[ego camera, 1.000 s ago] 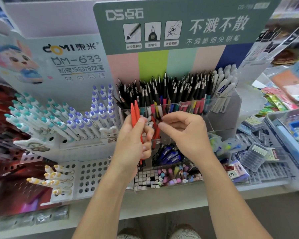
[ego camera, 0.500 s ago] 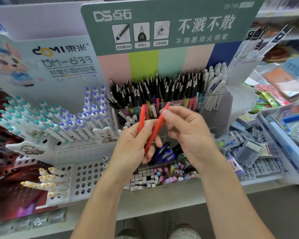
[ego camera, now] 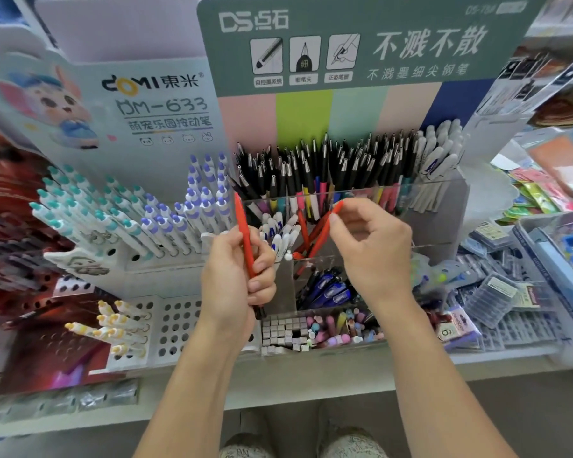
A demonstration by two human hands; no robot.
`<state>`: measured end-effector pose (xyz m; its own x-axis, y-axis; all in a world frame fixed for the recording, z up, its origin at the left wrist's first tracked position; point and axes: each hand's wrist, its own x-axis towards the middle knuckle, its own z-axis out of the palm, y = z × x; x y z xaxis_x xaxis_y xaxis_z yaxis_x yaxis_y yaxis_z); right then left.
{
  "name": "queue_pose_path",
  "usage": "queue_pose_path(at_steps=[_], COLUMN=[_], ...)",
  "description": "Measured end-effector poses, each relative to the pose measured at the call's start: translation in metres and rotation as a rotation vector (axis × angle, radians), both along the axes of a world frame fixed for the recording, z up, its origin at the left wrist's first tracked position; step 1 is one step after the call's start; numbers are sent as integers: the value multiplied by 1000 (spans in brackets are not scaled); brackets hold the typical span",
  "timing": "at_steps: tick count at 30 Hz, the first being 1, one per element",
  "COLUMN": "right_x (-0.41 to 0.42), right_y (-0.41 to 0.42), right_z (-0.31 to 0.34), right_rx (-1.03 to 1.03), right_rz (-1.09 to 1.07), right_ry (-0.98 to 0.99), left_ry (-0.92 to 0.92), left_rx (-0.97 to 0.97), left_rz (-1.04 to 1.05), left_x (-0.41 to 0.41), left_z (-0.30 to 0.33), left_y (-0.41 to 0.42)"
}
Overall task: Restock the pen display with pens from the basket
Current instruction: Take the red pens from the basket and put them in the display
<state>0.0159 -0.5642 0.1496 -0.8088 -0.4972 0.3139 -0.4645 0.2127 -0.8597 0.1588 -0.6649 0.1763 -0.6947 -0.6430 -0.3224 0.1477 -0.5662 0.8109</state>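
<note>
The left hand [ego camera: 237, 276] is clenched around a slim red plastic pen [ego camera: 244, 236], held nearly upright just left of the clear acrylic pen display [ego camera: 444, 223], its top end rising above the fingers. The right hand [ego camera: 372, 246] pinches the top end of a second red pen [ego camera: 323, 231] between thumb and fingertips; that pen slants down to the left, its lower end inside the display's middle tier, beside other red pens [ego camera: 303, 228] leaning there. Behind that tier, the display's back row is packed with black-capped pens [ego camera: 311, 166] standing upright. In the display's lower tier lie dark blue pens [ego camera: 326, 287]. Left of the display stands a white rack of teal- and purple-tipped white pens [ego camera: 126, 213]. The basket cannot be made out.
</note>
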Motion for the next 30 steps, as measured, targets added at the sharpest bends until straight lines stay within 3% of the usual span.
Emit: queue_pose_path(at_steps=[14, 19, 23, 28, 30], right_x=[7, 8, 4, 11, 14], right_y=[-7, 0, 7, 17, 15], right_z=[-21, -20, 1, 34, 30], right_rx=[65, 21, -38, -124, -177], right_rz=[-18, 20, -40, 256, 257], right_ry=[-160, -326, -238, -456, -553], left_ry=[-123, -118, -150, -143, -146], left_rx=[-224, -244, -248, -350, -382], left_rz=[-30, -87, -101, -178, -215], left_x=[4, -2, -7, -15, -19], left_z=[-5, -9, -12, -14, -14], left_y=[6, 11, 13, 18, 21])
